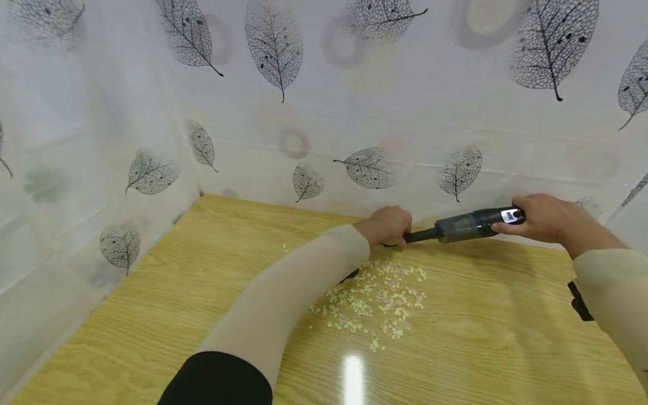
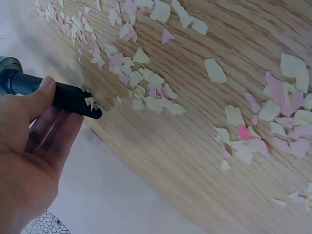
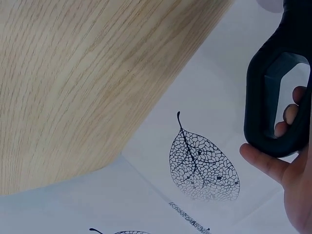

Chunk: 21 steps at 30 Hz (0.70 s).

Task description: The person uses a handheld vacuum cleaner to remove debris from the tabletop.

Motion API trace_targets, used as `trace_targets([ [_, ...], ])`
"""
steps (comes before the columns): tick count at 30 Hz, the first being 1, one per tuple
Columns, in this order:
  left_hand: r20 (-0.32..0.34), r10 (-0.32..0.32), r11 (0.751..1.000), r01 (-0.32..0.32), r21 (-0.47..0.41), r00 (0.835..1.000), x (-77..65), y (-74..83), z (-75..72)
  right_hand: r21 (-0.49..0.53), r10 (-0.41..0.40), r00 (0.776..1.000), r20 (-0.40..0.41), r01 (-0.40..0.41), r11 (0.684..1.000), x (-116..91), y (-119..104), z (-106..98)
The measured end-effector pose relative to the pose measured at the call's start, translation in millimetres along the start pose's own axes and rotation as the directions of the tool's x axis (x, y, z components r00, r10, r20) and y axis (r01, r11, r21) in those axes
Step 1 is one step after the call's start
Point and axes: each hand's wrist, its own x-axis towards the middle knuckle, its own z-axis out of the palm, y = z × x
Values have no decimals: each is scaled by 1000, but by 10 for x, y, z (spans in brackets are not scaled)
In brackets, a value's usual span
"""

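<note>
A black handheld vacuum cleaner [image 1: 458, 226] with a smoky clear dust cup spans between both hands near the table's back edge. My right hand [image 1: 549, 216] grips its rear end. In the right wrist view, fingers pass through the loop handle [image 3: 256, 105]. My left hand [image 1: 387, 225] holds the narrow nozzle [image 2: 68, 99], thumb on one side and fingers on the other. A few paper scraps [image 2: 91, 103] sit at the slanted nozzle mouth, close over the tabletop. Many pale yellow and pink paper scraps [image 1: 392, 298] lie scattered in front of the left hand.
The wood-grain table [image 1: 471, 337] ends at the back against a white curtain [image 1: 324, 124] printed with leaves, which also hangs along the left side. Dark devices show at both wrists, partly behind the sleeves [image 1: 283, 292].
</note>
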Motion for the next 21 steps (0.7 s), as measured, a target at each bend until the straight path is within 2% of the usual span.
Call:
trace_targets([
  [7,-44,-16,997,13,-70,999,36,-22,12,-9,-2,999,-40,1,1000,-13,-13,-66],
  [13,-70,-10,993,1,-122,998,78,-63,-7,-4,36,999,-37,-36,999,-35,22,-67],
  [21,-5,24,993,-25,-112,1000,101,51,7,13,18,999,-29,-17,1000,-109,93,14],
])
